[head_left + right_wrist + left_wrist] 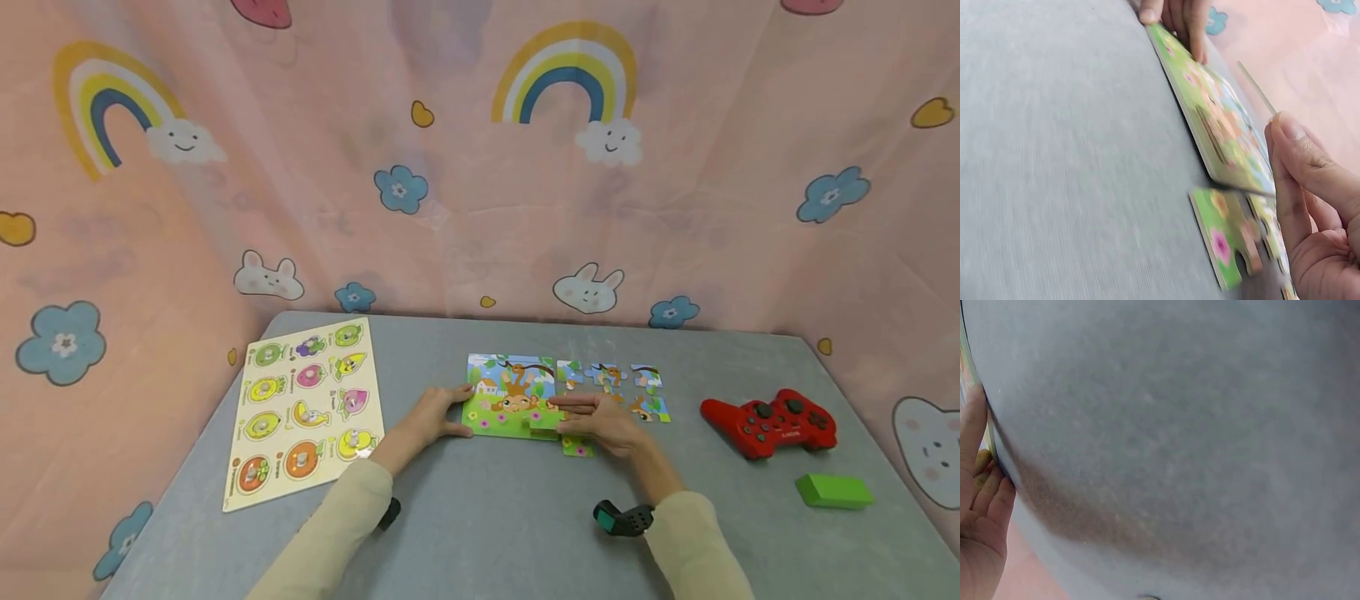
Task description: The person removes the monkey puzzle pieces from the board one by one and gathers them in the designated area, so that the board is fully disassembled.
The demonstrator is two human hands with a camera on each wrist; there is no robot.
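Note:
A jigsaw board (498,425) with a monkey picture lies on the table. My left hand (429,417) rests at the board's left edge; thumb and fingertips touch it with the fingers fairly straight. My right hand (603,423) pinches a green puzzle piece (543,423) between thumb and fingers, above the board's lower right corner. In the right wrist view that piece (1256,86) shows edge-on as a thin strip. Loose puzzle pieces (648,377) lie right of the board, partly hidden by the right hand. One green piece with a pink flower (1217,240) lies beside the board's corner.
At left on the table (465,517) lies a fruit peg board (251,492). To the right are a red game controller (780,423) and a green block (834,491). A pink patterned cloth (465,242) hangs behind the table.

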